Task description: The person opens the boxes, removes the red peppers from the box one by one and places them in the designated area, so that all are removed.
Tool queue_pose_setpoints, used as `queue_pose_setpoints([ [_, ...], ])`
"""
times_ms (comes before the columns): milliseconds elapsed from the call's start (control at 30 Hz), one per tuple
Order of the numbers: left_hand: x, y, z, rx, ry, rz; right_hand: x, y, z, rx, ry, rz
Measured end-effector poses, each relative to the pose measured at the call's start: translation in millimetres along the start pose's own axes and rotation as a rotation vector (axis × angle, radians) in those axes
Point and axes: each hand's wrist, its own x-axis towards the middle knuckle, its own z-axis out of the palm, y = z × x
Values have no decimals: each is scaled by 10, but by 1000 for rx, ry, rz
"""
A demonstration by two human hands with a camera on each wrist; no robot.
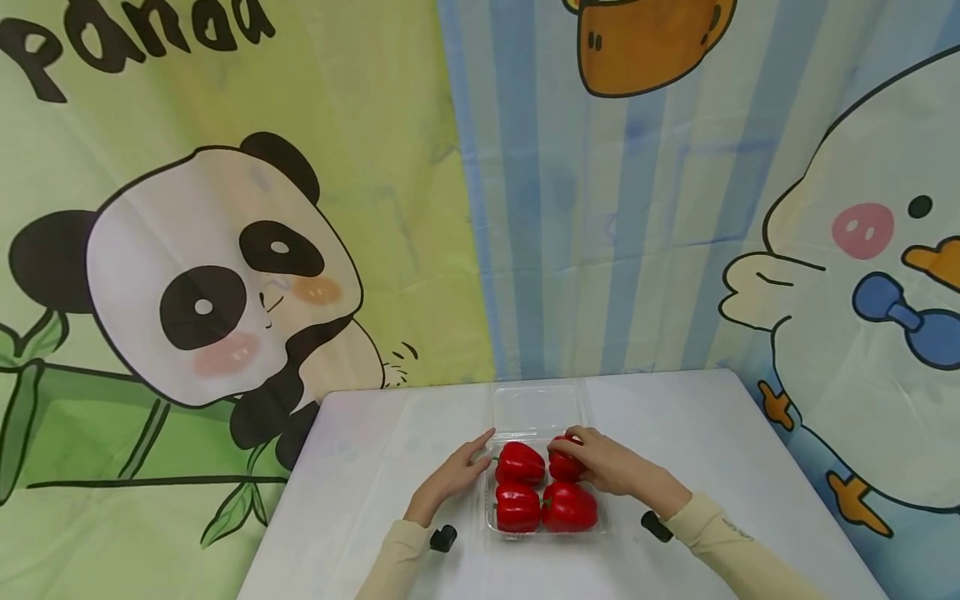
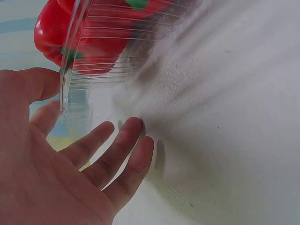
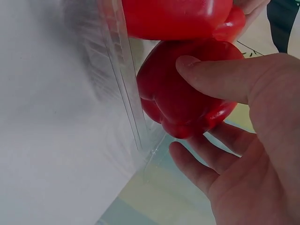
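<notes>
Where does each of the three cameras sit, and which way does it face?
Head: above, looking forward and down at the table; both hands and sleeves show.
Left wrist: low beside the clear tray; left hand, fingers straight.
Right wrist: close on the far-right pepper; right hand grips it.
All views share tray and red peppers.

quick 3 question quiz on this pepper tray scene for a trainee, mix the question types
1. True or false: the right hand grips a red pepper in the far right corner of the clear tray.
2. How many red peppers does the head view show in the tray?
3. The left hand is: A) holding a pepper, B) open, fingers straight beside the tray's left wall, C) off the white table.

Key: 1 true; 2 four; 3 B.
</notes>
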Motion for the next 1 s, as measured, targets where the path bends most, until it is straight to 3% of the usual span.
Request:
queue_pose_setpoints([
  [667,2,10,5,5,-12,-1,40,-5,-94,-7,-8,-18],
  [1000,2,14,-4,3,-10,9,49,8,-142,20,-22,19],
])
